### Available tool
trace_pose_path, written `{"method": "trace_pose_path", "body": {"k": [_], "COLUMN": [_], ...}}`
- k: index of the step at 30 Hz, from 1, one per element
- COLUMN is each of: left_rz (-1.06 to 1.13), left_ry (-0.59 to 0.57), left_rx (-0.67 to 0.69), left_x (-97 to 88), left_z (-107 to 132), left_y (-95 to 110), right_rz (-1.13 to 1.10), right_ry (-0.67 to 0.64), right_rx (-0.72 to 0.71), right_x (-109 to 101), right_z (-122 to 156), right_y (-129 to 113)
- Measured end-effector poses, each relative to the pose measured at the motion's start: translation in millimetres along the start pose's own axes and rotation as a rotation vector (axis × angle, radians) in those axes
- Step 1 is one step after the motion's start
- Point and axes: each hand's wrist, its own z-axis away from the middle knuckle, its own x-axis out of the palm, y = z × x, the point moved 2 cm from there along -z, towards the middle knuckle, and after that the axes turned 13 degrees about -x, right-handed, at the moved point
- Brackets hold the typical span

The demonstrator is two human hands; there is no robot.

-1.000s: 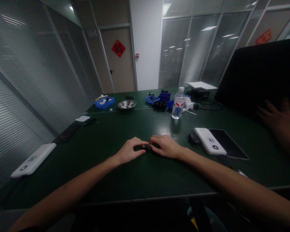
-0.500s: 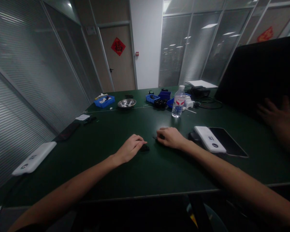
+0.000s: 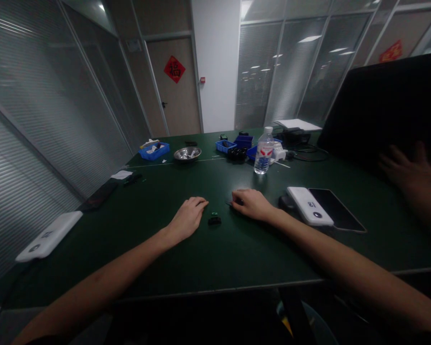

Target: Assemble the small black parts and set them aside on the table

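My left hand (image 3: pixel 188 218) rests palm down on the dark green table, its fingers stretched out and close together, with nothing visible in them. Just right of its fingertips lie a small green piece (image 3: pixel 214 213) and, nearer to me, a small black part (image 3: pixel 214 221); the hand touches neither. My right hand (image 3: pixel 250 203) lies on its side with curled fingers, closed around a thin pointed tool (image 3: pixel 228 202). Only the tool's greyish tip shows, pointing left; the fingers hide the rest.
A water bottle (image 3: pixel 264 152) stands beyond my right hand. White power banks (image 3: pixel 310 206) (image 3: pixel 49 236) lie on both sides, the right one beside a dark tablet (image 3: pixel 335 210). Farther back are a metal bowl (image 3: pixel 187 154) and blue trays (image 3: pixel 154 151). Another person's hand (image 3: pixel 411 167) is at right.
My left hand has drawn back to the left, off the black part, and the small green piece now shows beside it. My right hand stays nearly in place with the tool.
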Motion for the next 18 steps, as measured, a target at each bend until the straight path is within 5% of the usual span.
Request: {"method": "trace_pose_path", "body": {"k": [8, 18], "left_rz": [0.180, 0.178], "left_ry": [-0.024, -0.083], "left_rx": [0.151, 0.202], "left_x": [-11.1, -5.7], "left_z": [9, 7], "left_y": [31, 31], "right_rz": [-0.010, -0.002], "right_ry": [-0.014, -0.006], "right_rx": [0.006, -0.003], "right_x": [-3, -1], "right_z": [0, 0], "right_y": [-2, -1]}}
